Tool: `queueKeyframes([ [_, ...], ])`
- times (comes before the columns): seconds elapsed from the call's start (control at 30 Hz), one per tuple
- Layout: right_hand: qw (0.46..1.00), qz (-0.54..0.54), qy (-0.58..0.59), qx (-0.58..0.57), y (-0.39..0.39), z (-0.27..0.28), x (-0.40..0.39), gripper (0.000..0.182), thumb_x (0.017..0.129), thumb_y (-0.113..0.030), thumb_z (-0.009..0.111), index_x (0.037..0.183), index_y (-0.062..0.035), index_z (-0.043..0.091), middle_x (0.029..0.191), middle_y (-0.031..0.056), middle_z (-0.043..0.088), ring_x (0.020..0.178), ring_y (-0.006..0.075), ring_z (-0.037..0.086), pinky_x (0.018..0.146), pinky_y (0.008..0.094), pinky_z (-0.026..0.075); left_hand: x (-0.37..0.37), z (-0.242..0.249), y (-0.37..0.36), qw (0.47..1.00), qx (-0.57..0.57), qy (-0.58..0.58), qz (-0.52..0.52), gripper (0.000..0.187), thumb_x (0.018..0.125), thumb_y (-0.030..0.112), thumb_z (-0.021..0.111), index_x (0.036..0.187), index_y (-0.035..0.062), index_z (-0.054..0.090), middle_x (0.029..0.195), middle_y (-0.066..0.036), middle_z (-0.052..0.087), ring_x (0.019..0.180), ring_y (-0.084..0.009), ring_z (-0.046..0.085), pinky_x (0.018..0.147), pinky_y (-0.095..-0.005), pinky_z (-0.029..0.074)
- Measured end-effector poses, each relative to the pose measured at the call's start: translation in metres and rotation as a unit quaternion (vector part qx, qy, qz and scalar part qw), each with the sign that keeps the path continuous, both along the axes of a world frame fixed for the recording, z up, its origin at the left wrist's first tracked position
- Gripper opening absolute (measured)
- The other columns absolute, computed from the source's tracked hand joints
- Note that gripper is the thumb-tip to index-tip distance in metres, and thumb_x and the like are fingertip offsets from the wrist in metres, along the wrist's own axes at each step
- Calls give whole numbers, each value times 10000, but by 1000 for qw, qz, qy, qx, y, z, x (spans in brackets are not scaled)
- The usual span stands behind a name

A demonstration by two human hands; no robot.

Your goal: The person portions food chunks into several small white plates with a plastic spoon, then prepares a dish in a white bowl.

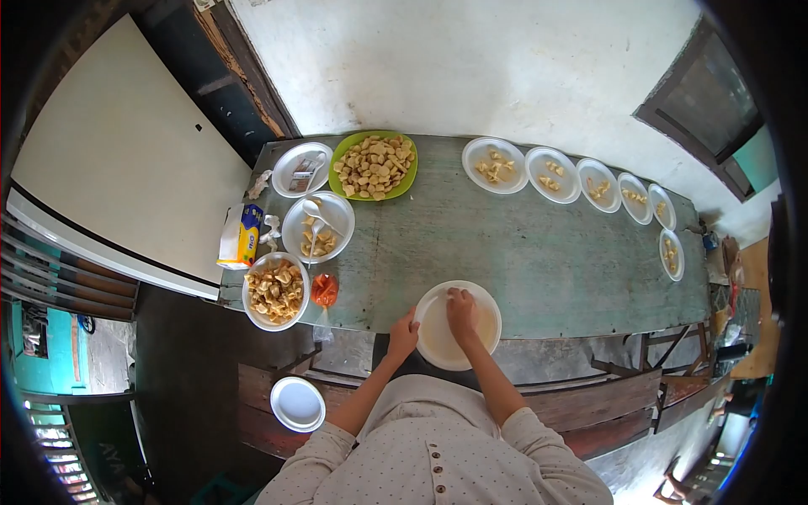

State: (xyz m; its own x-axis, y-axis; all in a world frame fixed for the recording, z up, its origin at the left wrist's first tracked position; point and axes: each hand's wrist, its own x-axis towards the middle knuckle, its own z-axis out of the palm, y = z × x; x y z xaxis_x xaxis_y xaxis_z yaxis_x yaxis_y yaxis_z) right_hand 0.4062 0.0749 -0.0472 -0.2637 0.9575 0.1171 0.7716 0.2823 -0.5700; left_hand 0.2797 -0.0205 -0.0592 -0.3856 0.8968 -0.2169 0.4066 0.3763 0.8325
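Note:
A white foam plate (pixel 438 352) lies at the table's near edge, right in front of my body, partly overhanging it. My left hand (pixel 405 335) grips its left rim. Over the inside of the same plate, my right hand (pixel 460 314) has its fingers bent and drawn together, touching the surface. Whatever those fingertips hold, if anything, is hidden under the hand. A pale yellowish patch shows in the plate beside my right wrist, too faint to identify.
Several plates with small food portions (pixel 495 166) line the table's back right. At left stand a green bowl of pale pieces (pixel 374 166), a bowl of brown pieces (pixel 276 289), a bowl with spoons (pixel 335 217), an orange bag (pixel 324 290) and tissues (pixel 241 236). White plates (pixel 298 404) rest on the bench.

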Motion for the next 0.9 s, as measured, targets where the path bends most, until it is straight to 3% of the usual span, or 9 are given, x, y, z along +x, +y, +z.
queueKeyframes([
  [0.07,999,32,7,-34,-10,-1,-19,175,733,-44,545,903,-83,563,850,120,560,823,304,554,689,413,464,1,-8,-1,998,53,17,9,413,779,77,563,1186,48,506,645,-181,531,530,-228,478,567,-318,419],
  [0.17,996,90,-14,-9,-31,-10,-31,172,744,-51,526,910,-88,553,837,106,559,812,297,557,685,407,468,0,-25,-4,989,122,67,44,419,776,80,565,1188,44,504,646,-187,534,533,-231,490,570,-321,423],
  [0.23,987,161,20,-4,-32,-3,-26,164,753,-69,490,908,-87,539,858,97,554,837,276,559,689,392,483,-3,-15,-5,994,87,54,39,422,776,85,567,1191,43,502,651,-189,536,537,-234,497,572,-324,424],
  [0.3,987,159,24,-9,-17,-1,-18,159,761,-64,489,903,-83,557,855,105,562,826,282,559,692,402,473,-4,-5,-8,997,49,42,34,426,776,90,569,1193,42,500,656,-190,539,540,-236,504,573,-326,425],
  [0.37,996,85,37,-4,3,-5,-9,147,762,-58,497,882,-84,577,842,117,568,810,296,559,693,417,460,-2,3,-7,999,30,22,30,398,768,55,571,1158,-5,517,686,-220,552,601,-338,551,582,-374,432],
  [0.5,996,4,88,-27,1,-4,-14,124,757,-62,511,853,-88,585,819,121,568,789,308,559,698,426,451,4,6,-5,999,2,16,35,400,769,64,578,1159,0,517,662,-210,539,579,-325,540,570,-365,424],
  [0.57,993,83,83,-6,-21,-8,-25,99,738,-54,537,823,-59,588,785,113,577,766,301,563,649,402,461,4,1,-6,999,13,16,43,402,771,68,579,1162,2,515,646,-204,530,566,-317,533,563,-358,420],
  [0.77,982,178,57,-14,-29,6,-17,110,735,-85,548,839,-93,581,781,97,553,763,285,563,647,396,468,3,-2,-12,997,48,31,47,394,773,65,570,1160,7,520,647,-203,531,562,-313,535,558,-349,423],
  [0.9,986,156,56,-21,-11,5,-14,137,713,-75,575,849,-74,593,799,107,575,746,281,565,632,348,465,1,7,-10,999,19,7,45,381,776,78,570,1148,6,527,660,-194,535,592,-315,541,594,-361,434],
])
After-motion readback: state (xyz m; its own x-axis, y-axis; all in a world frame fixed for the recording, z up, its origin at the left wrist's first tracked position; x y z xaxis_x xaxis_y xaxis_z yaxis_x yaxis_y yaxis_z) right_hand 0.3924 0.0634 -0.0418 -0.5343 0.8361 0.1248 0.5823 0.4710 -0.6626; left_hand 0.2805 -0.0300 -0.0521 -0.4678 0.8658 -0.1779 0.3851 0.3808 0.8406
